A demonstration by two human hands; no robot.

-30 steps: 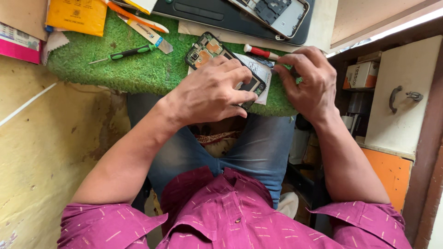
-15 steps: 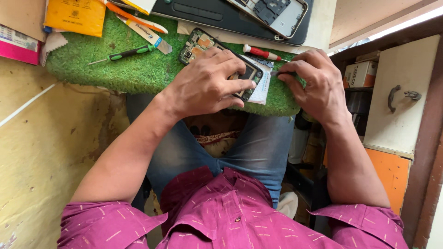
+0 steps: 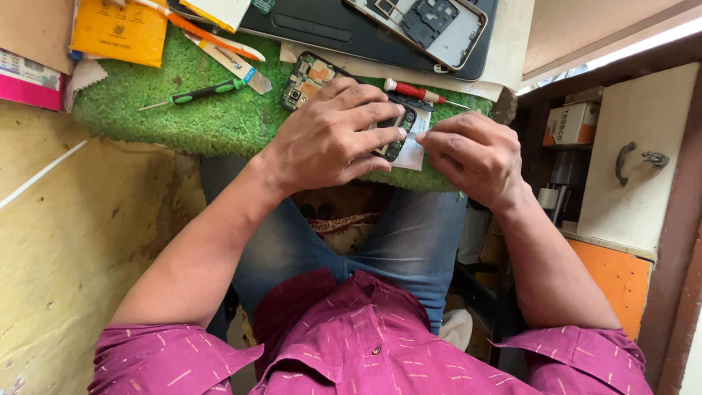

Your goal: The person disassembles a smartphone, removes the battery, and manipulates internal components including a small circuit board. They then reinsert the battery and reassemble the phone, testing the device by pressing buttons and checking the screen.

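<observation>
— Phone board, is it? That opened dark smartphone with bare circuit parts lies on the green artificial-grass mat, at the near edge of the desk.

— Yes. His left hand is spread flat over it, fingers pressing it down; the right hand pinches the small white paper sheet tucked under the phone's end.

— Risky spot, I'd say. A hard tug on that sheet could tear it or nudge the phone off the mat into his lap.

— And the red-handled screwdriver just behind might roll. The green-handled screwdriver lies well to the left; a silver phone frame rests on a black flat case.
</observation>
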